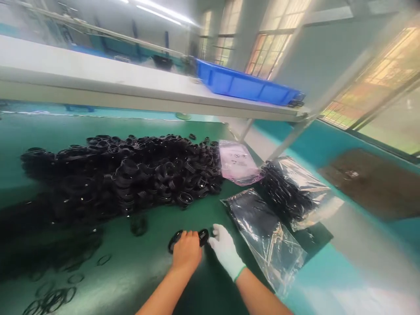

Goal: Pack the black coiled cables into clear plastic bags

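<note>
My left hand (187, 250), bare, is closed around black rings (204, 236) whose ends stick out on both sides of the fingers. Beside them, my right hand (226, 253) wears a white glove with a green cuff. Its fingers are curved and apart, close to the right end of the held rings, and I make out nothing in them. Beyond both hands spreads a large heap of black rings (131, 175) on the green tabletop (151, 267).
Clear plastic bags (265, 236) lie at the right, near a bag of black items (285, 192). A pinkish printed bag (239, 162) touches the heap. Thin loose rings (52, 302) lie at lower left. Overhead, a white shelf (124, 87) carries a blue bin (246, 85).
</note>
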Motion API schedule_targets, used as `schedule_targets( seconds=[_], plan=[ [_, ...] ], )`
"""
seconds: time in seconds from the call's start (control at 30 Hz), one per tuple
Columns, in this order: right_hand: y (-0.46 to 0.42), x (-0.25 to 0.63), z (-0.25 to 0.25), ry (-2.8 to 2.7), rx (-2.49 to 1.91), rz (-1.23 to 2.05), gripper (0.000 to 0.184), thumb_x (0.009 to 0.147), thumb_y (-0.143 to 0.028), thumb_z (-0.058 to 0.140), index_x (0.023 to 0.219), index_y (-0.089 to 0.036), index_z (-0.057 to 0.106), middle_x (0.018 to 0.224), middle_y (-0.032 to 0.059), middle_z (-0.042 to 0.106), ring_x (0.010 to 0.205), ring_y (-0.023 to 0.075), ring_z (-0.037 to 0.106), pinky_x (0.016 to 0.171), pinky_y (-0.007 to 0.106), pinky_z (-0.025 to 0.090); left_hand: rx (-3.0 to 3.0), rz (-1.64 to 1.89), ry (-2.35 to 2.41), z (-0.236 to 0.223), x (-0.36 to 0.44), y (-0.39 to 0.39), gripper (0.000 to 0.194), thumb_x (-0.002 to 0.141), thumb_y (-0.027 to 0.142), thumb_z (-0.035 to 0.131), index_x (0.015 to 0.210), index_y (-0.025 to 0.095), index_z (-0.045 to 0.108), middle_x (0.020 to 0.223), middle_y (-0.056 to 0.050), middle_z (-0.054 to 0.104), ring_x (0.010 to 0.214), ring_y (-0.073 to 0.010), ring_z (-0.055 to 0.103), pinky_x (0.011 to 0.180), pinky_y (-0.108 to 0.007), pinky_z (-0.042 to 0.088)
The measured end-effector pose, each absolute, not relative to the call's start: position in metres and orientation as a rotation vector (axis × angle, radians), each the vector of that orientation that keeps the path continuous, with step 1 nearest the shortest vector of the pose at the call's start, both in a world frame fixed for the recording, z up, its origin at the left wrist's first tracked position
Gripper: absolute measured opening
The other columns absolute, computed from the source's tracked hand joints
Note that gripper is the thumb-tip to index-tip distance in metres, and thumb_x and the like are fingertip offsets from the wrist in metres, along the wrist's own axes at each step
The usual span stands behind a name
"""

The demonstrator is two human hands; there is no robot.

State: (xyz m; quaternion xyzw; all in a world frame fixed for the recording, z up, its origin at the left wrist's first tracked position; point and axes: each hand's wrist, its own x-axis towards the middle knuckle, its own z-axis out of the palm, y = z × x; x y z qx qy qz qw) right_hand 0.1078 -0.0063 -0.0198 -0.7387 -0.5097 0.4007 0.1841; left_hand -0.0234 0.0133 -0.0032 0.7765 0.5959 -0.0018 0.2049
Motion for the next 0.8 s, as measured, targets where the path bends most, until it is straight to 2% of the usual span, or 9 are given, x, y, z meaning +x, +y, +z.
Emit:
schedule_targets(
  seconds=[0.07, 0.13, 0.27, 0.37, 0.47, 0.53, 0.67, 0.73, 0.8],
  plan=[
    [-0.017, 0.111, -0.022, -1.284, -2.041, 1.279, 0.040, 0.084, -0.027, 0.031, 0.120, -0.012, 0.036, 0.101, 0.0108, 0.055, 0.080, 0.0142, 0.060, 0.068, 0.029, 0.050, 2.004, -0.072, 1.735, -0.007, -0.019, 0.006, 0.024, 0.076, 0.024, 0.044, 0.092, 0.016, 0.059, 0.094, -0.011, 0.063, 0.096, -0.0247, 0.055, 0.077, -0.036, 0.042],
    [-0.022, 0.112, -0.024, -1.149, -1.967, 1.454, 0.043, 0.084, -0.034, 0.032, 0.120, -0.011, 0.034, 0.099, 0.0104, 0.054, 0.074, 0.0121, 0.061, 0.062, 0.026, 0.050, 1.886, -0.095, 1.729, -0.008, -0.016, -0.004, 0.023, 0.079, 0.028, 0.041, 0.089, 0.020, 0.060, 0.088, -0.008, 0.065, 0.086, -0.0212, 0.059, 0.073, -0.033, 0.043],
    [-0.014, 0.108, -0.030, -0.994, -1.907, 1.685, 0.057, 0.074, -0.027, 0.047, 0.126, -0.014, 0.027, 0.089, 0.0039, 0.052, 0.061, 0.0102, 0.056, 0.052, 0.024, 0.047, 1.803, -0.093, 1.733, -0.008, -0.021, -0.018, 0.022, 0.081, 0.023, 0.038, 0.087, 0.024, 0.059, 0.089, -0.004, 0.064, 0.083, -0.0180, 0.060, 0.070, -0.029, 0.043],
    [-0.007, 0.106, -0.031, -1.368, -1.939, 1.543, 0.059, 0.069, -0.022, 0.051, 0.126, -0.018, 0.034, 0.084, 0.0005, 0.052, 0.065, 0.0113, 0.054, 0.058, 0.025, 0.045, 1.889, -0.048, 1.792, 0.000, -0.041, -0.018, 0.028, 0.080, 0.018, 0.037, 0.098, 0.026, 0.056, 0.100, -0.003, 0.060, 0.092, -0.0188, 0.055, 0.075, -0.031, 0.042],
    [-0.003, 0.105, -0.025, -1.822, -1.982, 1.278, 0.059, 0.069, -0.020, 0.051, 0.127, -0.020, 0.037, 0.098, 0.0036, 0.053, 0.078, 0.0120, 0.056, 0.069, 0.023, 0.044, 2.139, -0.055, 1.774, 0.006, -0.062, -0.008, 0.060, 0.067, 0.004, 0.044, 0.122, 0.027, 0.041, 0.126, -0.005, 0.045, 0.113, -0.0227, 0.041, 0.090, -0.037, 0.035],
    [-0.001, 0.102, -0.016, -1.953, -1.986, 1.224, 0.061, 0.068, -0.016, 0.050, 0.128, -0.022, 0.036, 0.105, 0.0044, 0.053, 0.085, 0.0124, 0.056, 0.073, 0.023, 0.042, 2.229, -0.108, 1.695, 0.005, -0.070, 0.000, 0.071, 0.062, -0.002, 0.043, 0.126, 0.027, 0.037, 0.128, -0.006, 0.042, 0.115, -0.0228, 0.037, 0.093, -0.037, 0.032],
    [-0.005, 0.081, -0.002, -2.199, -1.991, 1.082, 0.052, 0.064, -0.008, 0.051, 0.113, -0.023, 0.052, 0.105, 0.0058, 0.052, 0.097, 0.0190, 0.051, 0.082, 0.029, 0.038, 2.162, -0.215, 1.728, 0.000, -0.079, -0.001, 0.063, 0.060, -0.005, 0.045, 0.116, 0.022, 0.047, 0.113, -0.009, 0.049, 0.108, -0.0241, 0.043, 0.088, -0.036, 0.036],
    [-0.010, 0.065, 0.000, -2.272, -2.034, 0.996, 0.043, 0.062, -0.004, 0.051, 0.102, -0.020, 0.057, 0.102, 0.0090, 0.052, 0.098, 0.0238, 0.050, 0.083, 0.035, 0.036, 2.111, -0.261, 1.776, -0.002, -0.085, -0.009, 0.063, 0.057, -0.007, 0.046, 0.115, 0.020, 0.048, 0.114, -0.011, 0.048, 0.106, -0.0258, 0.045, 0.086, -0.036, 0.039],
    [-0.014, 0.052, -0.001, -2.285, -2.079, 0.940, 0.045, 0.061, -0.002, 0.052, 0.103, -0.018, 0.055, 0.103, 0.0118, 0.050, 0.098, 0.0266, 0.049, 0.082, 0.039, 0.035, 2.092, -0.268, 1.790, -0.002, -0.092, -0.017, 0.065, 0.059, -0.008, 0.045, 0.118, 0.021, 0.047, 0.118, -0.010, 0.047, 0.107, -0.0251, 0.045, 0.086, -0.035, 0.039]
  ],
)
